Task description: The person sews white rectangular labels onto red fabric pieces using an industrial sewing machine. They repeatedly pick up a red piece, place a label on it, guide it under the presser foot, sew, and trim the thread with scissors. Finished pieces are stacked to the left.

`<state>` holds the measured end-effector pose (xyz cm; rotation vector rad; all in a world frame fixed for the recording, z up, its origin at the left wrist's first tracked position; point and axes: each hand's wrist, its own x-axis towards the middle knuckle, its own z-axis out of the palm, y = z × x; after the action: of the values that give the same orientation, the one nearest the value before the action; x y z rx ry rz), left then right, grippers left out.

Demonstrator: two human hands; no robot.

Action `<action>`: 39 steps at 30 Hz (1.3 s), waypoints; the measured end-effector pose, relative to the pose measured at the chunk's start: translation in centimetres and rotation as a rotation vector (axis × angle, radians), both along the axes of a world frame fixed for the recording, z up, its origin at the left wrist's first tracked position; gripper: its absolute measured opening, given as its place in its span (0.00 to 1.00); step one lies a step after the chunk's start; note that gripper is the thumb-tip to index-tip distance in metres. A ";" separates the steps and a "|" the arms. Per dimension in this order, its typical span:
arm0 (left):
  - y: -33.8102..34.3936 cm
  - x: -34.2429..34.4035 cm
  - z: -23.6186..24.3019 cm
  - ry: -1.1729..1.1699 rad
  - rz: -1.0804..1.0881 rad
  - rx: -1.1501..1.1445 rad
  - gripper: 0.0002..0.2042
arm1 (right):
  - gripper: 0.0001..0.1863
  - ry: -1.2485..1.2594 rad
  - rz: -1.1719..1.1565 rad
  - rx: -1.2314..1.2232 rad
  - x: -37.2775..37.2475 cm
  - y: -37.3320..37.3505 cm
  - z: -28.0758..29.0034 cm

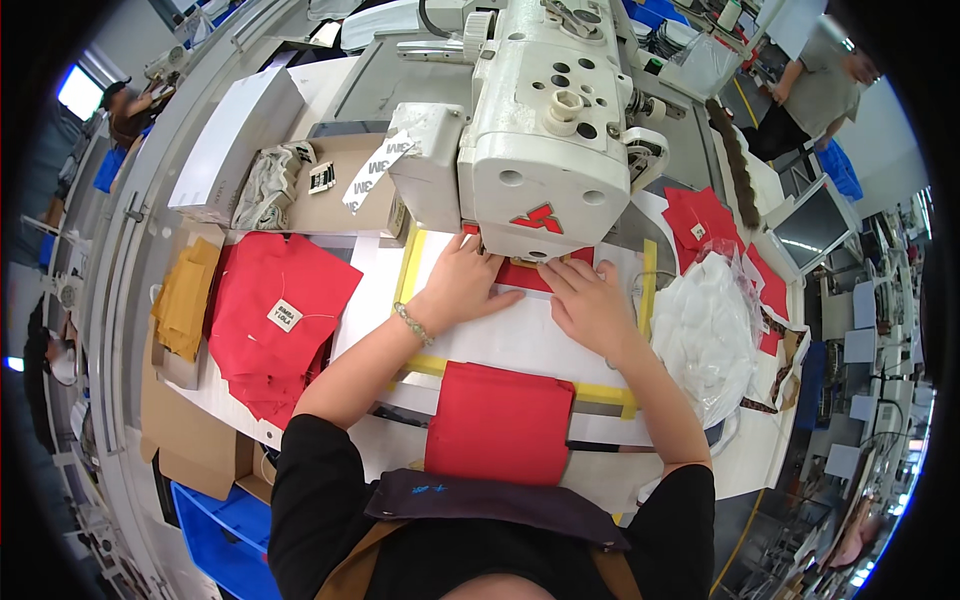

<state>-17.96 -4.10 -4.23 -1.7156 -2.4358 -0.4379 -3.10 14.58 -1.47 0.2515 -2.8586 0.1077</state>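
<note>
A red fabric piece (527, 275) lies on a white work plate (520, 335) beneath the head of a large white industrial sewing machine (545, 165). My left hand (460, 285) rests at the fabric's left side, fingers stretched forward and thumb apart. On the other side, my right hand (592, 305) lies with fingers spread, its fingertips at the fabric's right part. Both hands press from above and grip nothing. The machine head partly hides the fabric and some left fingertips. Closer to my body, another red fabric piece (500, 425) lies flat over the table's front.
Yellow tape (410, 270) borders the plate. At left are stacked red fabric pieces (270, 345), yellow pieces (187, 295) in a box, and a cardboard tray (345, 185). A plastic bag of white pieces (705, 330) sits right, near more red pieces (700, 215). Another person (815, 95) stands beyond.
</note>
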 end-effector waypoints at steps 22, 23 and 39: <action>-3.9 -1.8 0.7 -0.014 -0.173 0.173 0.14 | 0.13 0.109 0.039 -0.102 -0.7 -4.1 -2.6; -3.7 -1.9 0.7 0.005 -0.208 0.173 0.11 | 0.13 0.111 0.039 -0.104 -0.8 -4.0 -2.5; -1.6 -4.3 2.3 -0.327 -0.370 -0.009 0.12 | 0.14 0.014 0.293 -0.225 -2.2 2.4 -1.8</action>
<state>-22.30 -5.66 -1.98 -2.2653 -2.3108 -0.8076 -5.28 16.98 -3.25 0.6182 -2.7449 0.4787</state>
